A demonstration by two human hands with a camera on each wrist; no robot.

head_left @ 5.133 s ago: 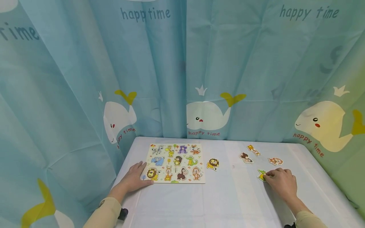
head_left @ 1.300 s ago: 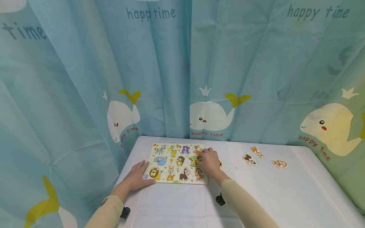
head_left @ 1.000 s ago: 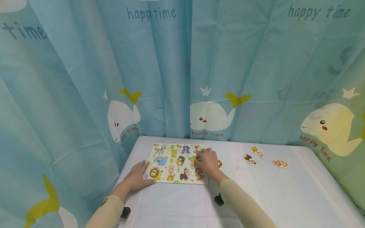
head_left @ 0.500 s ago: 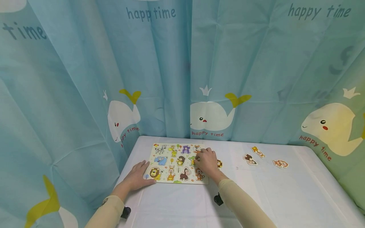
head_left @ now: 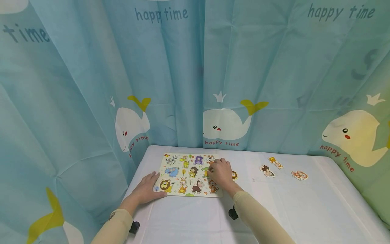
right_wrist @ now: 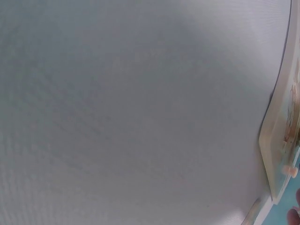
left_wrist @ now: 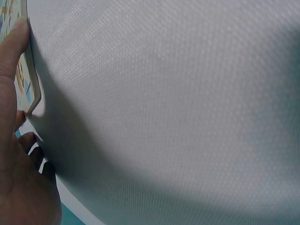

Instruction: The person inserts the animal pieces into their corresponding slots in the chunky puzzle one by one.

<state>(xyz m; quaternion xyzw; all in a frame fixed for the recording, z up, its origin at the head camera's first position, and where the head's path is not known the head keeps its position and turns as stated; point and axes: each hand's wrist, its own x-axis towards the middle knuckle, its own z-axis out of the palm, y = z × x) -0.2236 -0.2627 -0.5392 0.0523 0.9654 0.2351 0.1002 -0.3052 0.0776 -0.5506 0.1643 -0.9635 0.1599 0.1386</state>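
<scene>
A cream puzzle board with printed animal pictures lies on the table in the head view. My left hand rests against its left side, fingers extended; the thumb lies over the front left corner, as the left wrist view also shows. With its fingertips, my right hand pinches a green crocodile puzzle piece over the crocodile picture. Those fingers partly cover the piece, so I cannot tell whether it sits fully flush. A lion piece lies just right of the board, partly behind the right hand.
Loose pieces lie farther right on the white table: a yellow-orange animal, a dark brown animal and a monkey. A blue whale-print curtain hangs behind the table. In the right wrist view a small wooden peg stands on the board.
From the table's right side, my right hand has carried the crocodile piece left onto the board. Over the last second it has barely moved. The left hand has stayed at the board's edge.
</scene>
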